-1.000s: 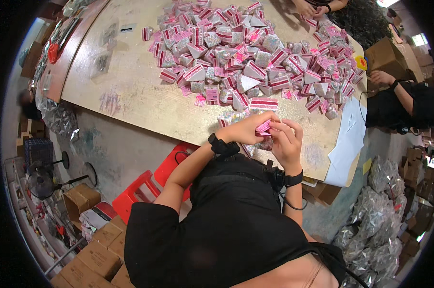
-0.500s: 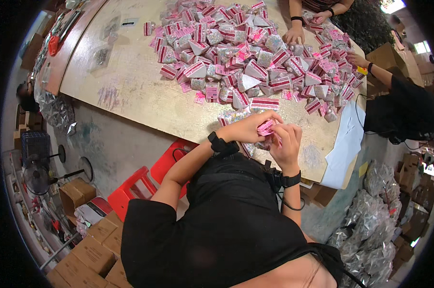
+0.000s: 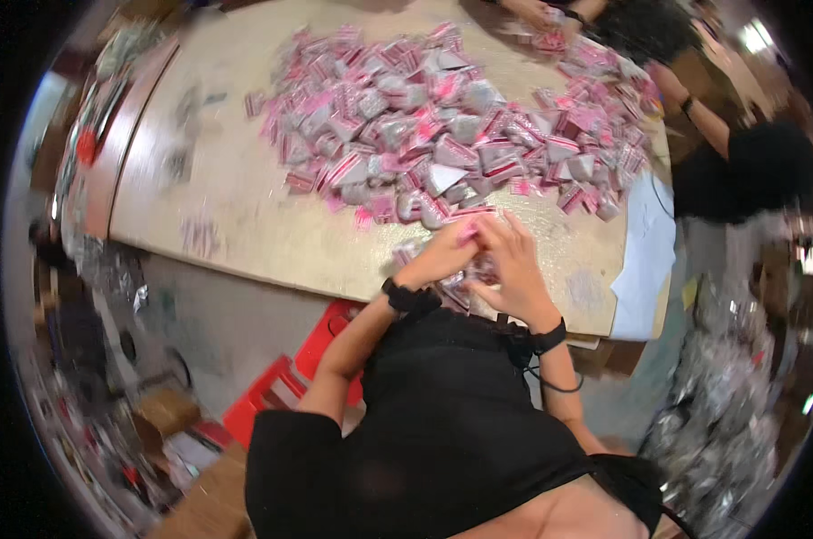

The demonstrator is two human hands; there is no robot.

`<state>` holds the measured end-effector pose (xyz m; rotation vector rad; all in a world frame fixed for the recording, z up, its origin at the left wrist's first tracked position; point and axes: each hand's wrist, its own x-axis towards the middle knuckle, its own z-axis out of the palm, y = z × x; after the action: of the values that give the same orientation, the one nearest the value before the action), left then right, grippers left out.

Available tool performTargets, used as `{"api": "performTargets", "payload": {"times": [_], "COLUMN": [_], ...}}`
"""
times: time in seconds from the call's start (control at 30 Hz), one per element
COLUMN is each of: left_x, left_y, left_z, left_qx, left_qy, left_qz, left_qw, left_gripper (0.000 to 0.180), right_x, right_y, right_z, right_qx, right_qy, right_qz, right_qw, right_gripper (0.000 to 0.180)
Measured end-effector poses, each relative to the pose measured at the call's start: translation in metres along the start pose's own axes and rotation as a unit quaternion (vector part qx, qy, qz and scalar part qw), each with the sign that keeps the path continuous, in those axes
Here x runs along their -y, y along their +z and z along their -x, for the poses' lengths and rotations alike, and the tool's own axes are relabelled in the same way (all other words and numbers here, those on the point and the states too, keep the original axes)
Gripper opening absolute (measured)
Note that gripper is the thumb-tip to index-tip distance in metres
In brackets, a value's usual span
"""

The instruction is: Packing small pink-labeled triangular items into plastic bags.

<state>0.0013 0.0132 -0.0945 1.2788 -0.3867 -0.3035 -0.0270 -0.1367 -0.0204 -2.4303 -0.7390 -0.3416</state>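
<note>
Head view, partly blurred: pale work table [image 3: 281, 238] directly beneath the grip, extending forward and to both sides of it. Just beyond the grip, broad pile of wrapped packets [image 3: 388, 117] in pink, white and dark red, many wedge-shaped, reaching out to the far right. Well to the right of the grip and toward the body, heap of shiny silver wrapping [image 3: 716, 404], off the table. Right of the grip, along the table edge, white paper sheet [image 3: 645, 247] lying flat. Left of the grip and nearer the body, red stools [image 3: 330, 337] beside the table edge; farther left, brown carton [image 3: 168, 409]. Far to the right of the grip, past the pile, co-worker's hand [image 3: 667, 85].

At the grip: right hand [image 3: 516, 274] with fingers extended and thumb set apart; cannot tell whether pinching anything. Left hand [image 3: 444, 251] closed, pinching a small item. Below and just left of the grip, on the table, loose packets [image 3: 408, 253]. On each wrist behind the grip, black wristband [image 3: 550, 338]. Smallest, between left thumb and fingers, beside the right fingertips: pink piece [image 3: 468, 235], exact shape hidden by blur.
</note>
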Motion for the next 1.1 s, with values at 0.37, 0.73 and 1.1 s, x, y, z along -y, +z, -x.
{"api": "performTargets", "payload": {"times": [0.37,0.73,1.1], "left_x": [-0.016,-0.007,-0.039], "left_y": [-0.03,-0.039,-0.048], "left_z": [0.016,0.036,0.025], "left_qx": [-0.142,-0.292,-0.18], "left_qy": [-0.09,0.061,-0.066], "left_qz": [-0.295,-0.527,-0.116], "left_qw": [0.941,0.796,0.974], "left_gripper": [0.027,0.013,0.022], "right_x": [-0.015,0.001,0.023], "right_y": [0.075,0.08,0.035], "right_z": [-0.026,-0.024,-0.029], "right_qx": [-0.038,0.075,0.052], "right_qy": [-0.109,0.008,-0.063], "right_qz": [-0.091,-0.135,-0.012], "right_qw": [0.989,0.988,0.997], "right_gripper": [0.054,0.078,0.085]}}
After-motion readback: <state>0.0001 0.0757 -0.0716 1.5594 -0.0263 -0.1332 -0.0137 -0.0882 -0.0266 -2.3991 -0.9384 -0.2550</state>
